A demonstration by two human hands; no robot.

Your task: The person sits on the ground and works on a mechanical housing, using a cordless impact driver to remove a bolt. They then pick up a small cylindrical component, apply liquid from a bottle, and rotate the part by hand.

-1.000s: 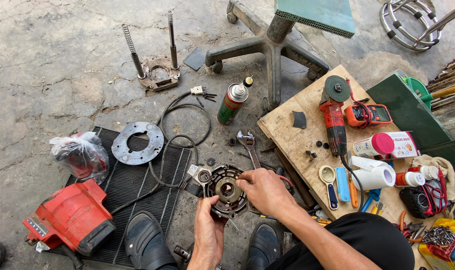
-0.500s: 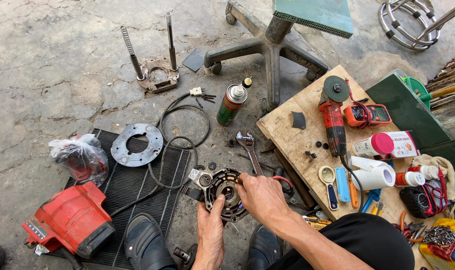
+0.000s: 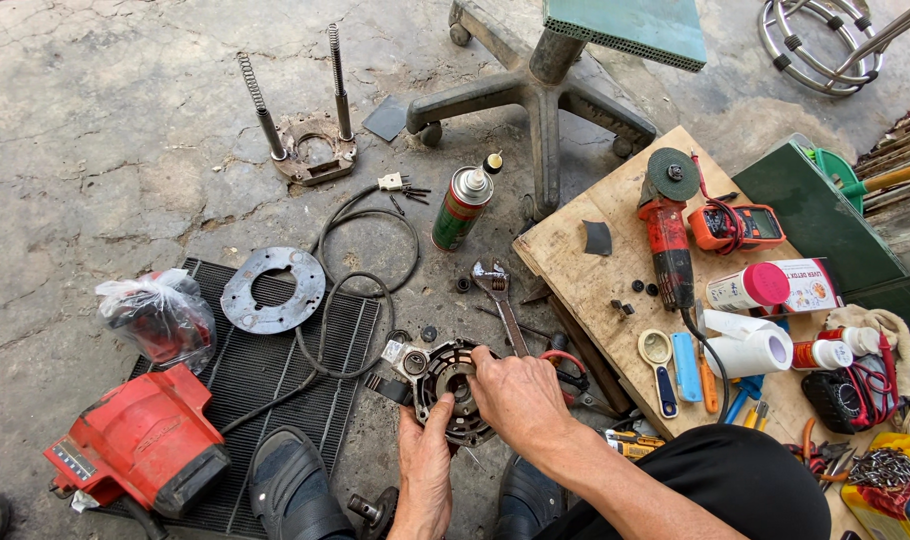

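Note:
A round black motor part (image 3: 447, 390) with a metal hub sits on the concrete floor between my shoes. My left hand (image 3: 425, 462) grips its lower left rim from below. My right hand (image 3: 515, 392) lies over its right side, fingers curled onto the centre, hiding that half. A black cable (image 3: 350, 300) runs from the part in loops toward the back. An adjustable wrench (image 3: 501, 295) lies just beyond my right hand.
A red power tool body (image 3: 140, 445) and a round metal plate (image 3: 272, 290) rest on a black grille. A spray can (image 3: 462, 208), a spring base (image 3: 310, 150) and a chair base (image 3: 540, 100) stand behind. A wooden board (image 3: 585, 270) at right carries an angle grinder, a multimeter and bottles.
Both hands and the motor part have shifted slightly; my right hand has slid further over the part's centre. Nothing else has moved.

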